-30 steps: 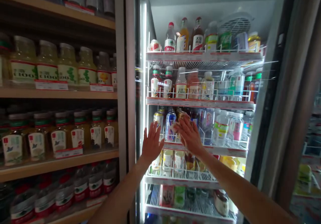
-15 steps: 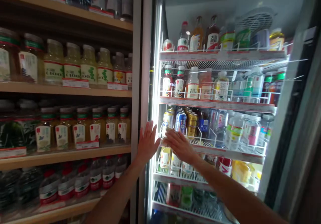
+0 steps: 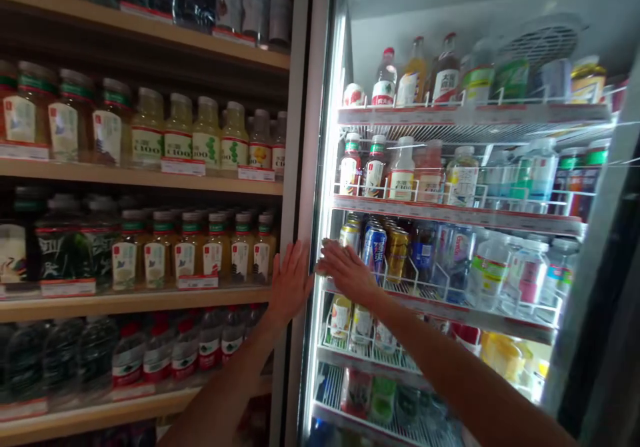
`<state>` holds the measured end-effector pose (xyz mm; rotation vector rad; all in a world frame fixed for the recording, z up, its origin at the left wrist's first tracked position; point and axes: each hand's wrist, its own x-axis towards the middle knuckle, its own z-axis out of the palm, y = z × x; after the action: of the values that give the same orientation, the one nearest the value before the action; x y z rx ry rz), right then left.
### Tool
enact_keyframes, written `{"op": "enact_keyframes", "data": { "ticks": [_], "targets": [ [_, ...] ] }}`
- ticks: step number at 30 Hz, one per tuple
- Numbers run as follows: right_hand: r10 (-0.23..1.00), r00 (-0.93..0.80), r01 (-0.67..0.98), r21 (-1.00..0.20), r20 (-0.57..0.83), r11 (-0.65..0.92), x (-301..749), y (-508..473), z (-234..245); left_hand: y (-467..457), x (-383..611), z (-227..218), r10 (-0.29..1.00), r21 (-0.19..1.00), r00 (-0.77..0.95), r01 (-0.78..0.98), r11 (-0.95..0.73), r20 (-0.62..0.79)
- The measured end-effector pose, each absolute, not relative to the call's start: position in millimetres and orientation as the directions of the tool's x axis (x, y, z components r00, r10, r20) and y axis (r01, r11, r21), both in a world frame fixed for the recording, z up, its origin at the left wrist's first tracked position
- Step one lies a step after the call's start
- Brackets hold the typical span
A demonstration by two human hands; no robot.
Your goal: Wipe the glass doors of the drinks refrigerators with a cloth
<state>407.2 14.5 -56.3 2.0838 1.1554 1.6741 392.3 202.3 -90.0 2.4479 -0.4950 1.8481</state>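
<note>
My left hand (image 3: 291, 280) lies flat and open against the grey left frame (image 3: 303, 167) of a lit drinks cooler. My right hand (image 3: 346, 271) is open too, fingers stretched leftward and pressed flat on the cooler's glass door (image 3: 450, 187), just beside the left hand. Behind the glass at that height stand drink cans (image 3: 374, 250) in white wire racks. Neither hand holds anything.
Wooden shelves (image 3: 135, 177) on the left carry rows of juice and tea bottles with price tags, and dark water bottles (image 3: 150, 353) lower down. Inside the cooler are several wire shelves of bottles and cans. A dark door frame (image 3: 605, 313) stands at the right.
Both hands have shifted leftward relative to the cooler; the right hand slid from over the cans to the glass's left edge. The view has panned, showing more of the wooden shelves.
</note>
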Motion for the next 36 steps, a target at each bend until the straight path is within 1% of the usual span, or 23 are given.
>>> {"op": "enact_keyframes", "data": {
  "ticks": [2, 3, 4, 7, 9, 11, 14, 15, 16, 19, 20, 21, 24, 25, 26, 27, 31, 32, 33, 34, 36],
  "targets": [
    [0.621, 0.038, 0.414, 0.553, 0.783, -0.723, 410.2, 20.7, -51.4, 205.9, 392.2, -89.9, -0.219, -0.159, 0.231, -0.254, -0.954, 0.948],
    [0.606, 0.042, 0.413, 0.538, 0.794, -0.735, 410.8, 23.3, -52.7, 207.3, 392.0, -89.9, -0.214, -0.157, 0.221, -0.248, -0.956, 0.951],
    [0.616, 0.044, 0.419, 0.545, 0.787, -0.726, 410.5, 25.2, -57.0, 208.6, 391.7, -90.0, -0.213, -0.159, 0.211, -0.246, -0.956, 0.954],
    [0.739, 0.034, 0.469, 0.642, 0.673, -0.606, 407.1, 25.4, -76.4, 213.7, 389.4, -91.4, -0.222, -0.174, 0.188, -0.243, -0.954, 0.957],
    [0.787, 0.019, 0.499, 0.677, 0.616, -0.541, 405.6, 21.2, -79.8, 217.4, 387.7, -92.3, -0.225, -0.174, 0.198, -0.245, -0.954, 0.954],
    [0.764, 0.023, 0.502, 0.653, 0.645, -0.567, 406.1, 16.1, -70.8, 219.6, 386.9, -92.4, -0.21, -0.155, 0.212, -0.25, -0.956, 0.954],
    [0.662, 0.075, 0.459, 0.563, 0.746, -0.687, 407.6, 10.8, -53.0, 217.6, 387.2, -90.2, -0.189, -0.129, 0.22, -0.263, -0.956, 0.957],
    [0.641, 0.076, 0.44, 0.551, 0.764, -0.709, 407.5, 9.4, -50.2, 215.8, 387.6, -89.1, -0.19, -0.129, 0.219, -0.265, -0.956, 0.957],
    [0.645, 0.063, 0.428, 0.563, 0.762, -0.707, 407.2, 7.9, -48.9, 213.7, 387.9, -87.7, -0.193, -0.132, 0.219, -0.267, -0.955, 0.956],
    [0.716, 0.032, 0.409, 0.645, 0.697, -0.646, 406.0, -0.9, -41.9, 208.1, 388.6, -82.6, -0.211, -0.149, 0.222, -0.263, -0.953, 0.952],
    [0.716, 0.039, 0.401, 0.646, 0.697, -0.65, 406.0, -5.6, -35.2, 206.5, 388.7, -80.6, -0.213, -0.153, 0.221, -0.261, -0.953, 0.952],
    [0.693, 0.055, 0.392, 0.623, 0.719, -0.677, 406.1, -11.0, -26.4, 204.9, 388.7, -78.4, -0.214, -0.154, 0.219, -0.26, -0.953, 0.952],
    [0.534, 0.097, 0.35, 0.474, 0.84, -0.808, 405.3, -27.5, -1.0, 198.7, 388.1, -72.2, -0.206, -0.147, 0.208, -0.265, -0.953, 0.956],
    [0.499, 0.101, 0.34, 0.442, 0.861, -0.83, 403.9, -32.0, 1.7, 195.9, 387.7, -70.6, -0.206, -0.147, 0.207, -0.27, -0.952, 0.956],
    [0.489, 0.102, 0.334, 0.433, 0.866, -0.837, 401.8, -35.8, 0.2, 192.9, 387.2, -69.2, -0.209, -0.148, 0.209, -0.274, -0.95, 0.955],
    [0.507, 0.101, 0.333, 0.451, 0.856, -0.828, 399.2, -39.3, -5.1, 189.8, 386.7, -68.2, -0.215, -0.154, 0.207, -0.277, -0.948, 0.954],
    [0.673, 0.083, 0.332, 0.617, 0.735, -0.714, 389.7, -57.4, -27.1, 179.8, 386.9, -65.0, -0.252, -0.192, 0.19, -0.288, -0.938, 0.949],
    [0.678, 0.081, 0.314, 0.627, 0.731, -0.713, 388.6, -64.3, -25.1, 177.8, 387.7, -64.1, -0.258, -0.197, 0.189, -0.292, -0.936, 0.948],
    [0.652, 0.078, 0.286, 0.609, 0.754, -0.74, 388.0, -72.0, -19.6, 175.5, 388.5, -63.1, -0.263, -0.201, 0.189, -0.296, -0.934, 0.946],
    [0.599, 0.069, 0.249, 0.568, 0.798, -0.785, 387.5, -80.1, -12.0, 172.9, 389.3, -62.2, -0.268, -0.205, 0.188, -0.299, -0.932, 0.945],
    [0.467, 0.041, 0.181, 0.453, 0.883, -0.873, 386.0, -95.7, 1.9, 165.8, 390.6, -60.5, -0.277, -0.214, 0.182, -0.305, -0.928, 0.943]
  ]
}}
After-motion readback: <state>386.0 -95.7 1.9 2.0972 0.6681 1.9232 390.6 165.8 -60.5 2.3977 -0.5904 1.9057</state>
